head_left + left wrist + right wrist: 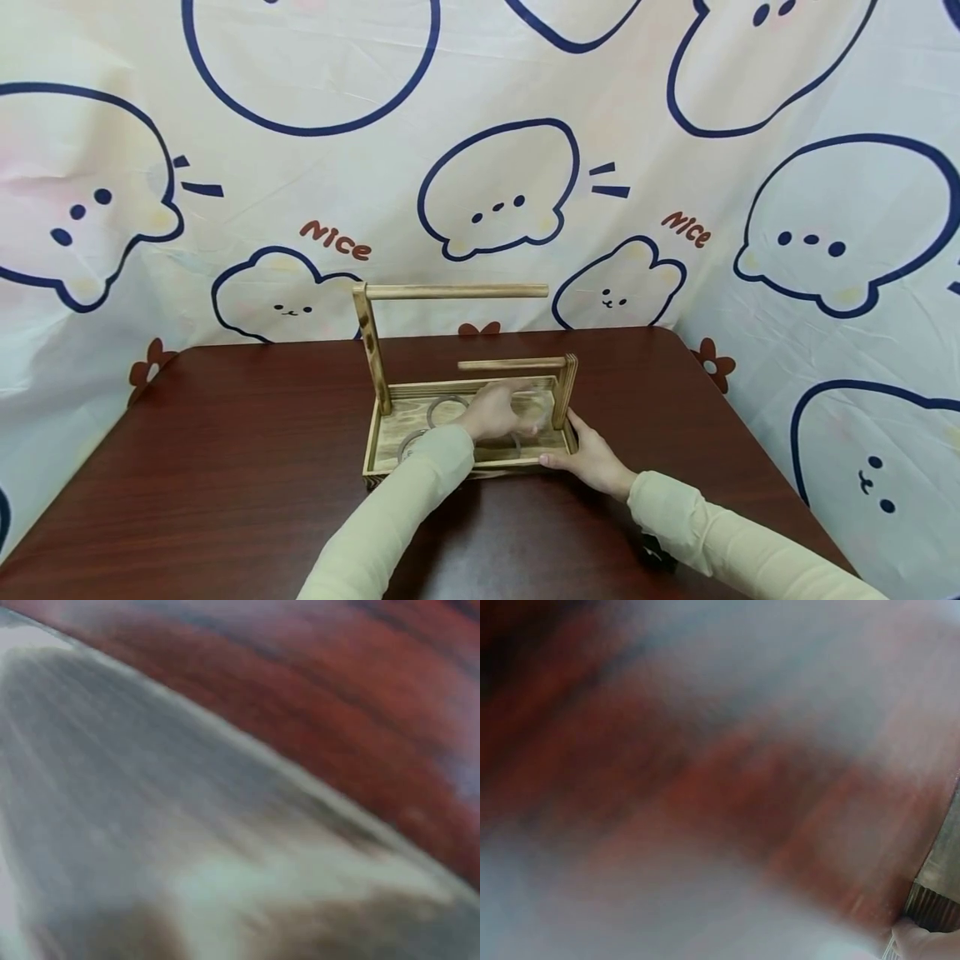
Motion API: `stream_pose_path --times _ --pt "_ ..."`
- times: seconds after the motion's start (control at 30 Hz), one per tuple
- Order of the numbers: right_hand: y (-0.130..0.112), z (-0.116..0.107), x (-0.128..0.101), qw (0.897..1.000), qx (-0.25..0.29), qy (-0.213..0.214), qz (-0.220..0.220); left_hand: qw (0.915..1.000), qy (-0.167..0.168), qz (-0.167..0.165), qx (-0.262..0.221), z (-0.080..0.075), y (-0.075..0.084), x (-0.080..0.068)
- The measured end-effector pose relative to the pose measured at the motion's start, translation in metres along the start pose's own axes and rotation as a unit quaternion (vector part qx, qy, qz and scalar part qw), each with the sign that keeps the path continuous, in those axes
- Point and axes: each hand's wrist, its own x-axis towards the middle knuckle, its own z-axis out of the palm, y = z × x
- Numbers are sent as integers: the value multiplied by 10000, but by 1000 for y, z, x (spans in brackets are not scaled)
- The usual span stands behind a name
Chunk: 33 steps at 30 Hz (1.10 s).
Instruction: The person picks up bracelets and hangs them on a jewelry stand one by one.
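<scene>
A shallow wooden tray (382,437) with ring-shaped marks in its floor sits on the table. Posts rise at both its ends, each bearing a horizontal rod. Inside the tray's right half, my left hand (491,411) curves its thumb and fingers around a blurred, see-through object (542,407); its exact kind is unclear. My right hand (596,460) grips the tray's right end, thumb on the front rim and fingers behind the corner. Blurred wood grain of the tray (150,772) fills much of the left wrist view. A fingertip (926,943) shows beside ribbed wood in the right wrist view.
The upper rod (457,292) extends rightward from the tall left post (371,346). A lower rod (510,364) points left from the short right post (566,392). The reddish-brown table (247,450) ends at a printed cloth backdrop (495,75). Something dark (658,552) lies under the right forearm.
</scene>
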Motion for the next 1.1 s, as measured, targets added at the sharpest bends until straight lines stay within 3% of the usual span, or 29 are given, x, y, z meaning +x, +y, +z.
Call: stream_pose_path --times 0.23,0.37,0.6,1.1 --pt "-1 2 -1 10000 43 3 20 9995 -50 268 -180 -5 -7 -15" --pt "1 1 -1 10000 2 -21 68 9995 21 259 -200 -7 -8 -21" --pt "1 0 -1 9998 -138 -34 128 9993 146 153 -299 -8 -3 -33" --pt "1 0 2 9998 -170 -17 53 9977 158 594 -277 -18 18 -67"
